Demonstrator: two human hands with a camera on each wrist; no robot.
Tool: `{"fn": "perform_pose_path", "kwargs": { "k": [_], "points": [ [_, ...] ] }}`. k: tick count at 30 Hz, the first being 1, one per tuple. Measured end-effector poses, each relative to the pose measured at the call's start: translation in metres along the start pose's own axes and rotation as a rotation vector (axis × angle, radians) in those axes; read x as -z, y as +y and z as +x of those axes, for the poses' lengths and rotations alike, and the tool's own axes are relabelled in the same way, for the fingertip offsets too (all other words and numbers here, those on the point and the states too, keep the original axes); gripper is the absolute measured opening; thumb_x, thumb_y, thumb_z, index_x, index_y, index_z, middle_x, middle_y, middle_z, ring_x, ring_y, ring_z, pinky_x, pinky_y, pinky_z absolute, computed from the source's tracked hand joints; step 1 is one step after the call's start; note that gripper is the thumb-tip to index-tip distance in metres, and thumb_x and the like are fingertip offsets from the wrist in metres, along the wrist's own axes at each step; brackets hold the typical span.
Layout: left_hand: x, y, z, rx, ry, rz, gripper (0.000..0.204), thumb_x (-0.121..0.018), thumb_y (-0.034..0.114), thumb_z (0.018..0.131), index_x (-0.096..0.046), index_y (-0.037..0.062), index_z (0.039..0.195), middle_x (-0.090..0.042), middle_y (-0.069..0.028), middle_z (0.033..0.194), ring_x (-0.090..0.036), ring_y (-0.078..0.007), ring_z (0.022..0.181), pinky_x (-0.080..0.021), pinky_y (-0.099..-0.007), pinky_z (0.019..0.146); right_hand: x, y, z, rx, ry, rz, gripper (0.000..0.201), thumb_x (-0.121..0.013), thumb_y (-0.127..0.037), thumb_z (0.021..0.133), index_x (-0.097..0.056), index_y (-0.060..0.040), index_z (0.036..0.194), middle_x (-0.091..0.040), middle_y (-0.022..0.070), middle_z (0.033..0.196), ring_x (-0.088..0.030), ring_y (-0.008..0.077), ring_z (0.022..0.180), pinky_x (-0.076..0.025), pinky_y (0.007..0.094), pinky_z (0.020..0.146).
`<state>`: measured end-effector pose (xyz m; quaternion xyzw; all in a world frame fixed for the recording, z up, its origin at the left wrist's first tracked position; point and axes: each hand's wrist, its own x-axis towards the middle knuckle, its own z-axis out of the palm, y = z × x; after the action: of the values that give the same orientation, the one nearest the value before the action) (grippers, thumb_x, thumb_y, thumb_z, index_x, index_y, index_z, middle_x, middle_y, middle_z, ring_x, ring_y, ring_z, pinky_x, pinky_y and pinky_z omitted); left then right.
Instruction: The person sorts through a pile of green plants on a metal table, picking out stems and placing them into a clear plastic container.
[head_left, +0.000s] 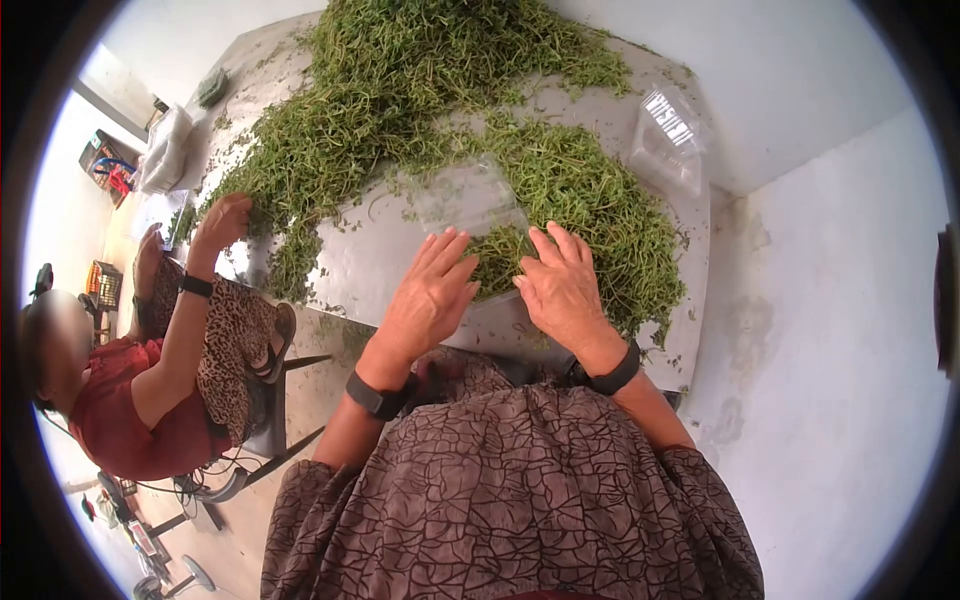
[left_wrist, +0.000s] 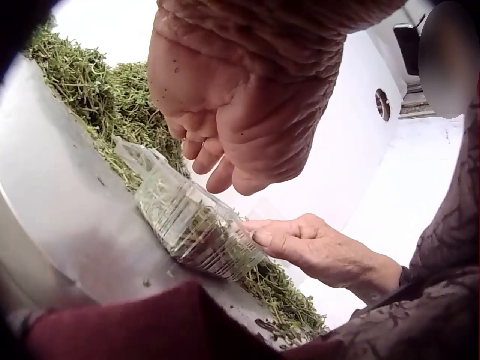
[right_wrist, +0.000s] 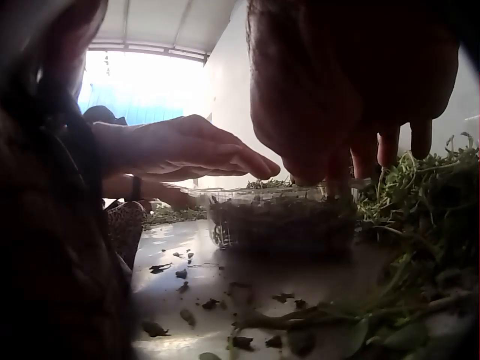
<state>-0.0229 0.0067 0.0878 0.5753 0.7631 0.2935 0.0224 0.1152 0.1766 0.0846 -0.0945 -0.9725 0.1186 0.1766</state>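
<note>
A clear plastic box [left_wrist: 187, 225] with a raised lid [head_left: 465, 195] sits on the metal table, filled with cut green stems [head_left: 497, 258]. My left hand [head_left: 430, 295] hovers palm down at the box's left side, its fingers nearly straight and nothing held. Over the right side, my right hand [head_left: 562, 290] has relaxed fingers extended, their tips right at the rim and greens. From low down, the right wrist view shows both hands just above the box [right_wrist: 281, 221], the left hand [right_wrist: 187, 146] flat and the right fingers [right_wrist: 388, 146] pointing down.
A large heap of green stems [head_left: 400, 100] covers the table's back, with another pile [head_left: 610, 210] at the right. Clear plastic containers [head_left: 668, 140] lie at the back right; more [head_left: 165, 150] stand far left. Another person [head_left: 150, 390] sits at left, hands over the table.
</note>
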Motion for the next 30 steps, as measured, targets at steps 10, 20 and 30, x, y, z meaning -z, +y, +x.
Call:
{"fn": "perform_pose_path", "kwargs": {
  "k": [10,20,30],
  "points": [
    [-0.014,-0.019,0.035,-0.084,-0.030,0.142,0.040,-0.059,0.014,0.091,-0.055,0.0068,0.130,-0.037,-0.0212,0.149,-0.034,-0.0398,0.138,-0.029,-0.0496,0.115,0.013,-0.006,-0.002,0.036,0.055,0.083,0.031,-0.068,-0.022,0.085,-0.066,0.0049,0.101,-0.056,0.0245,0.126,-0.043,0.0379,0.127,-0.032,0.0510,0.108],
    [-0.017,-0.019,0.052,-0.109,-0.064,0.279,0.036,-0.059,0.021,0.093,-0.057,0.0094,0.127,-0.035,-0.0210,0.150,-0.032,-0.0384,0.140,-0.026,-0.0516,0.115,0.000,-0.004,-0.006,-0.032,-0.085,0.020,0.033,-0.066,-0.026,0.086,-0.068,0.0038,0.100,-0.053,0.0234,0.132,-0.038,0.0377,0.131,-0.029,0.0510,0.109],
    [-0.028,-0.010,0.028,-0.018,-0.058,0.305,0.027,-0.060,0.019,0.092,-0.060,-0.0016,0.109,-0.042,-0.0235,0.143,-0.033,-0.0400,0.138,-0.027,-0.0529,0.114,-0.003,-0.003,-0.006,-0.076,-0.081,0.040,0.035,-0.065,-0.027,0.088,-0.068,0.0034,0.103,-0.050,0.0231,0.136,-0.039,0.0378,0.131,-0.029,0.0511,0.109]
  ]
}}
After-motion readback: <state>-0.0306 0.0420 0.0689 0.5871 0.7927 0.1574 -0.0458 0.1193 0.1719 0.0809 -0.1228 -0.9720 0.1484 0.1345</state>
